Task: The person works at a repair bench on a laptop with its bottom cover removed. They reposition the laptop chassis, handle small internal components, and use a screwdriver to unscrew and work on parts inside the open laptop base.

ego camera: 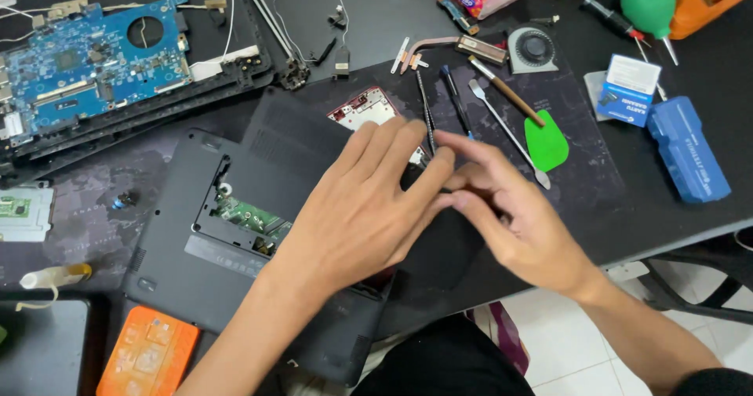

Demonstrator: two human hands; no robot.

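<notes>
laptop base [180, 231] under both hands [439, 200]

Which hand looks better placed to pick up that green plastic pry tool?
The right hand, probably. The green pry tool lies just beyond its fingers, on its own side, while the left hand rests flat on the dark laptop base, farther away.

Dark laptop [235, 231] upside down (bay cover off).
</notes>
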